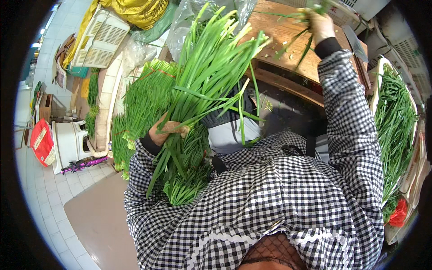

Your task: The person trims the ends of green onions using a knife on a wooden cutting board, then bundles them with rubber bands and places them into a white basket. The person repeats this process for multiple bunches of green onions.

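My left hand (167, 130) is closed round a thick, loose bunch of garlic chives (211, 67), pale stem ends fanned up and away, dark leaf tips hanging below the fist. A few blades stick out sideways to the right. Raised at the far right, my right hand (320, 26) grips a small, blurred wisp of chives (302, 39) over the wooden table (265, 22). Its fingertips are partly hidden. Tied bundles of chives (150, 96) stand left of the left hand, some with red bands. More chives (189, 175) lie below that hand.
Cut bits are scattered on the tabletop. A broad-bladed knife (355, 42) rests at its right edge. On the right stands a long basket of loose chives (396, 117). White crates (100, 38), a clear plastic bag (189, 27) and a white stool (69, 139) are farther off.
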Tool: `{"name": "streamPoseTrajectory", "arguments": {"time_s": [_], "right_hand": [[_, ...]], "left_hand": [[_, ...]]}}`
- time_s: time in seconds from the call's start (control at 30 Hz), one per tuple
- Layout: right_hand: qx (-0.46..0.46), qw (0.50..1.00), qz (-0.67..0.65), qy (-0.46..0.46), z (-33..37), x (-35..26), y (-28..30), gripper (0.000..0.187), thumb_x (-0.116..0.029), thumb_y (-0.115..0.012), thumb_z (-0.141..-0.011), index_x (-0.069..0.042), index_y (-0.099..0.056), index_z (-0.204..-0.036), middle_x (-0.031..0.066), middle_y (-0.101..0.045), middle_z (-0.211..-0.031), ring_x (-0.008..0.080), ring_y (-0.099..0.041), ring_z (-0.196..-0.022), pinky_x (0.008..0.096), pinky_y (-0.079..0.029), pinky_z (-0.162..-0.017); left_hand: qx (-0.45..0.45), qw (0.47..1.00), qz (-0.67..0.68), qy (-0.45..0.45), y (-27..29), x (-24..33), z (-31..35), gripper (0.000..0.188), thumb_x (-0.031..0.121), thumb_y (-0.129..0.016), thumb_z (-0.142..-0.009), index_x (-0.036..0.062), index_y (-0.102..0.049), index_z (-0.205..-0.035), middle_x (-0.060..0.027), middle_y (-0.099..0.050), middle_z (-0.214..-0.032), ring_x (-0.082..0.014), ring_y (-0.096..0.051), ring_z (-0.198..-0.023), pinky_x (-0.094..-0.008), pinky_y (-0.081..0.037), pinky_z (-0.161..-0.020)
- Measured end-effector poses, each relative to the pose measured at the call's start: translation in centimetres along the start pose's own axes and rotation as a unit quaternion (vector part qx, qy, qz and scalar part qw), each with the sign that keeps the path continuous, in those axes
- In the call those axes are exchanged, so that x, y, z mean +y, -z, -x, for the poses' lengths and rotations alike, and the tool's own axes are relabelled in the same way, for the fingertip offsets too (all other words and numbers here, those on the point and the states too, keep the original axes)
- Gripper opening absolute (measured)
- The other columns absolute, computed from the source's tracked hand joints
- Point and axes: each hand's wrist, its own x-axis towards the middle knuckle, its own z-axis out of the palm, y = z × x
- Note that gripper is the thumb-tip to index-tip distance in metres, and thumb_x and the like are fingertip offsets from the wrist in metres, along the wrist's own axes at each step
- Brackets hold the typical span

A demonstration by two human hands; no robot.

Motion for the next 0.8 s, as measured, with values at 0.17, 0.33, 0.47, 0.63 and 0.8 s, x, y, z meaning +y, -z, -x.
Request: {"name": "streamPoseTrajectory", "arguments": {"time_s": [0.17,0.33,0.47,0.63,0.8], "right_hand": [[-0.040,0.995,0.028,-0.090,5.0,-1.8,2.0,0.018,-0.018,-0.059,-0.089,-0.002,-0.061,-0.097,0.0026,-0.060,-0.075,0.0073,-0.048,-0.057,0.0194,-0.036,-0.045],[-0.266,0.913,0.032,-0.306,13.6,-2.3,-4.1,0.025,-0.031,-0.065,-0.085,-0.006,-0.063,-0.085,-0.0026,-0.055,-0.068,0.0057,-0.041,-0.052,0.0183,-0.030,-0.045],[-0.403,0.827,-0.039,-0.391,14.7,1.8,-8.1,0.025,-0.033,-0.067,-0.084,-0.009,-0.063,-0.077,-0.0044,-0.053,-0.063,0.0044,-0.038,-0.048,0.0183,-0.029,-0.042],[-0.239,0.799,-0.278,-0.477,11.5,0.7,-7.4,0.018,-0.022,-0.056,-0.090,-0.005,-0.057,-0.095,0.0089,-0.065,-0.079,0.0099,-0.057,-0.050,0.0236,-0.051,-0.046],[-0.213,0.836,-0.419,-0.283,7.3,1.7,-3.9,0.018,-0.023,-0.053,-0.090,-0.005,-0.056,-0.092,0.0059,-0.059,-0.071,0.0082,-0.051,-0.048,0.0302,-0.055,-0.053]], "left_hand": [[-0.055,0.977,0.192,-0.068,-0.4,-3.4,-1.1,0.040,0.020,-0.065,-0.083,-0.0025,-0.050,-0.112,-0.0070,-0.054,-0.081,-0.0168,-0.045,-0.073,-0.0307,-0.039,-0.071],[-0.026,0.975,0.207,-0.080,-2.1,-3.8,-1.2,0.044,0.025,-0.069,-0.078,-0.0001,-0.050,-0.110,-0.0045,-0.051,-0.077,-0.0145,-0.043,-0.070,-0.0287,-0.037,-0.066],[-0.067,0.973,0.211,-0.068,-1.6,-5.8,-1.4,0.042,0.028,-0.069,-0.079,0.0033,-0.050,-0.108,-0.0004,-0.050,-0.075,-0.0115,-0.041,-0.066,-0.0275,-0.034,-0.066],[-0.243,0.933,0.253,-0.085,0.0,-8.3,-2.9,0.050,0.045,-0.060,-0.083,0.0023,-0.051,-0.106,-0.0010,-0.047,-0.090,-0.0147,-0.038,-0.071,-0.0312,-0.031,-0.072],[-0.236,0.946,0.204,-0.087,-1.4,-7.5,-3.6,0.039,0.038,-0.067,-0.080,0.0065,-0.049,-0.095,0.0020,-0.042,-0.072,-0.0109,-0.036,-0.062,-0.0285,-0.031,-0.065]]}}
